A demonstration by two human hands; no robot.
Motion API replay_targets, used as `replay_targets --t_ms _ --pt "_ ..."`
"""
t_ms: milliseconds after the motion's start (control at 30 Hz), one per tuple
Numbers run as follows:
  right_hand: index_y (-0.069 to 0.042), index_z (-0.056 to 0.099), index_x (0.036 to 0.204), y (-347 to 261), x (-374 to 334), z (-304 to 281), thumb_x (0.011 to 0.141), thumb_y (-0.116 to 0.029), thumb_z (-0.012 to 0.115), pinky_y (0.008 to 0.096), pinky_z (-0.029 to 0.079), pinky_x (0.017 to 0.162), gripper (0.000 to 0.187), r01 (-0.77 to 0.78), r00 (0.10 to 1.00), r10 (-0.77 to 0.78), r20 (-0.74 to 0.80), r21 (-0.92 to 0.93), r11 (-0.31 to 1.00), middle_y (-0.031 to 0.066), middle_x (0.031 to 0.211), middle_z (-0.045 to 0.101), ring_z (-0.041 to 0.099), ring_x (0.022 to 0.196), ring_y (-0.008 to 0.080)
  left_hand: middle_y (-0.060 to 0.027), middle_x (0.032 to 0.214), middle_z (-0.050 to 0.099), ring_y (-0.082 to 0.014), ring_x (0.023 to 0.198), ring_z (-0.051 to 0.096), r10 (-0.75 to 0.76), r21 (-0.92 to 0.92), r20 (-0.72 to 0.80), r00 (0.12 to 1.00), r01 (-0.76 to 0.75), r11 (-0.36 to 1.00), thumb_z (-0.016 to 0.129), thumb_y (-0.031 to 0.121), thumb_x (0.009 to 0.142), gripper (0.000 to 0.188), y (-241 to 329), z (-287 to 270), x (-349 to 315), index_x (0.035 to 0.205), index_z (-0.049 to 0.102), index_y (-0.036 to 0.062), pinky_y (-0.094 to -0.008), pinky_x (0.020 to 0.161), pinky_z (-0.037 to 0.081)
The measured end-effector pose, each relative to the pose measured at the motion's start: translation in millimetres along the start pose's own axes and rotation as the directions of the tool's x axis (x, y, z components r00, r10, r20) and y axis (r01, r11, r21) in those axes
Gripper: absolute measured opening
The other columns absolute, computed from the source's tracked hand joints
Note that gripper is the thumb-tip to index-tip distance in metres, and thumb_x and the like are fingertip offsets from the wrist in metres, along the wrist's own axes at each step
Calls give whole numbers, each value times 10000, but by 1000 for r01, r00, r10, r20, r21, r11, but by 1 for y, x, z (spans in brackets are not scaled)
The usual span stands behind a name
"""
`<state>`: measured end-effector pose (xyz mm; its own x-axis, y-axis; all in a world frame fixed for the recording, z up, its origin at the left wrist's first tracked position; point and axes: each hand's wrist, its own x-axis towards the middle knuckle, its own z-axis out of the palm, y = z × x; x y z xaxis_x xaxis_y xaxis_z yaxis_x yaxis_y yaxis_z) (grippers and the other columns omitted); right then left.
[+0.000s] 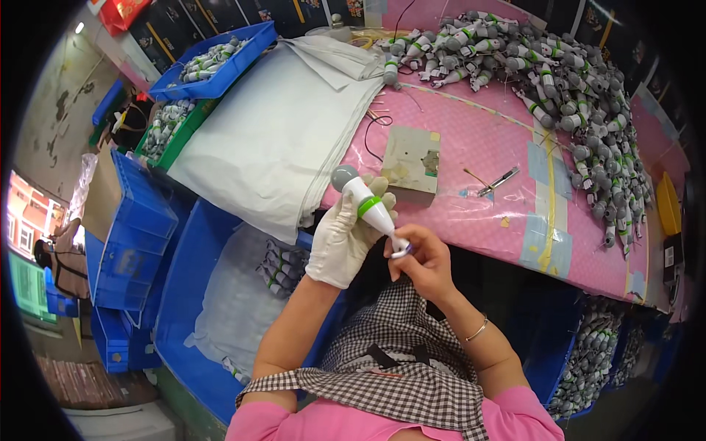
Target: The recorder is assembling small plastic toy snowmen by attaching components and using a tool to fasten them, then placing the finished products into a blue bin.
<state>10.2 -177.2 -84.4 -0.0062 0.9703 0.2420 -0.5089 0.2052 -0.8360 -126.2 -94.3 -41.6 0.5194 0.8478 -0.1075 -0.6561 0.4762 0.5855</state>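
Note:
My left hand (337, 246), in a white glove, grips a white tapered device (376, 214) with a grey ball-shaped head and a bright green ring around its body. The device is tilted, ball end up and to the left. My bare right hand (424, 266) pinches its narrow tail, where a small white loop-like end with a bit of purple shows between thumb and fingers. Just beyond my hands, a grey metal box (412, 163) stands on the pink-covered table (471, 213).
Many similar devices (544, 73) are heaped along the table's far and right sides. Tweezers (499, 181) lie right of the box. White sheeting (272, 125) covers the table's left. A blue bin (176, 323) holding several devices stands below; a blue tray (254, 37) is at the far left.

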Motion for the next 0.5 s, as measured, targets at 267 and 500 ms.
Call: replay_targets --t_ms 267,500 --pt "38 592 1093 -71 25 -27 885 -137 560 205 441 470 274 -374 925 369 -95 -407 833 92 938 642 544 513 81 -67 917 557 -173 713 545 -217 -224 134 967 243 944 344 511 929 568 -8 -4 2 1263 432 60 -308 630 455" --pt "40 553 1139 -70 60 -61 930 -203 501 212 512 509 325 -376 865 372 -338 57 925 121 950 666 619 564 107 -113 976 589 -203 764 575 -510 -101 49 859 513 853 300 545 925 623 -38 7 -3 1202 456 10 -342 669 501"
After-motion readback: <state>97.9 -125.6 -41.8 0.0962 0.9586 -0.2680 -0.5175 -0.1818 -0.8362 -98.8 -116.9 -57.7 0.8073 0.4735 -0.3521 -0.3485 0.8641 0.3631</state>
